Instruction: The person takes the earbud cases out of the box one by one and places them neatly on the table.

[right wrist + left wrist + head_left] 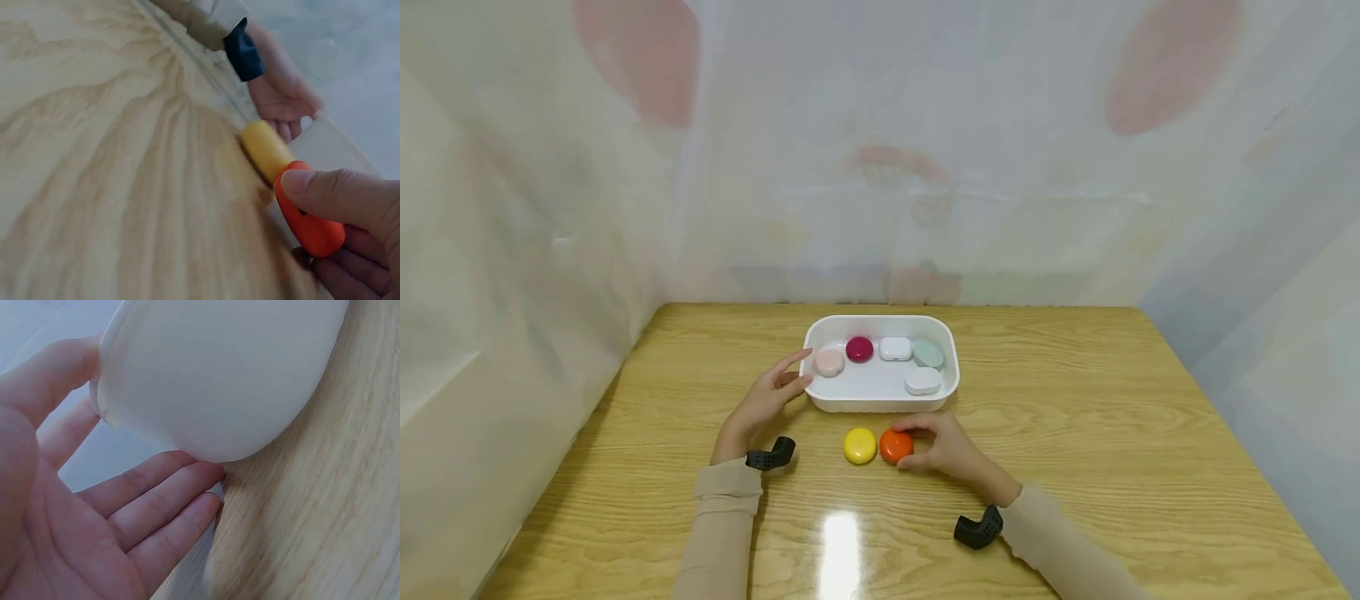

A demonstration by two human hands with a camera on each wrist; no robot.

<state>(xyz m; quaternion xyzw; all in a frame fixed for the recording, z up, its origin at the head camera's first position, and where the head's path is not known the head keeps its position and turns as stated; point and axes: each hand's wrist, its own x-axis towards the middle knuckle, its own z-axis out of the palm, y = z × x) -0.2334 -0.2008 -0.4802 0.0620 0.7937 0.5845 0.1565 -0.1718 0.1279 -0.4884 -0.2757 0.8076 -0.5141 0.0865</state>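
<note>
A white plastic tub (880, 405) stands on the table. My left hand (767, 398) touches its left end with thumb and fingertips at the rim; in the left wrist view the other fingers (165, 509) lie nearly straight against its outer wall. My right hand (946, 450) pinches a glossy orange-red round case (896, 447) between thumb and fingers, in front of the tub. Beside it on the left lies a yellow round case (860, 446). In the right wrist view, a small dark mark shows on the orange-red case (309, 215).
Inside the tub are a pale pink round case (830, 362), a dark red one (859, 349), a white earbud case (895, 348), a pale green case (927, 353) and a white rounded one (922, 381). A printed curtain (880, 167) hangs around the wooden table (1075, 400).
</note>
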